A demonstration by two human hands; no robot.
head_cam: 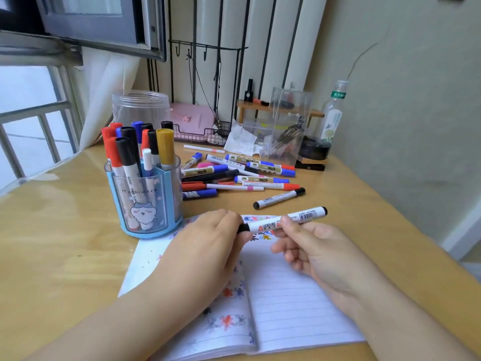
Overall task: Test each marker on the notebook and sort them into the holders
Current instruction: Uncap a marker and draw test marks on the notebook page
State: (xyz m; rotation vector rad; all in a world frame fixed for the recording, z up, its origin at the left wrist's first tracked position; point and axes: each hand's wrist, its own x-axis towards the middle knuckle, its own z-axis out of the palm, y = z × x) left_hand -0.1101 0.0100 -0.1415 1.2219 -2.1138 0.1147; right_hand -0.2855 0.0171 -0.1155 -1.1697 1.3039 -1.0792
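Here both hands grip one marker (285,220) over the notebook (299,303): left hand (208,246) seemingly pinching its cap, right hand (309,246) its barrel

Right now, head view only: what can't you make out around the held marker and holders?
- Marker cap end: covered by left hand; cap on or off unclear.
- Notebook left page: mostly behind the left hand and forearm.
- Blue holder lettering: too small to read.
- Clear jar contents: blocked by markers in front.
- Right hand grips the barrel.

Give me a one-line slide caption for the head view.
Both hands, left hand and right hand, hold a black-capped marker over the open notebook.
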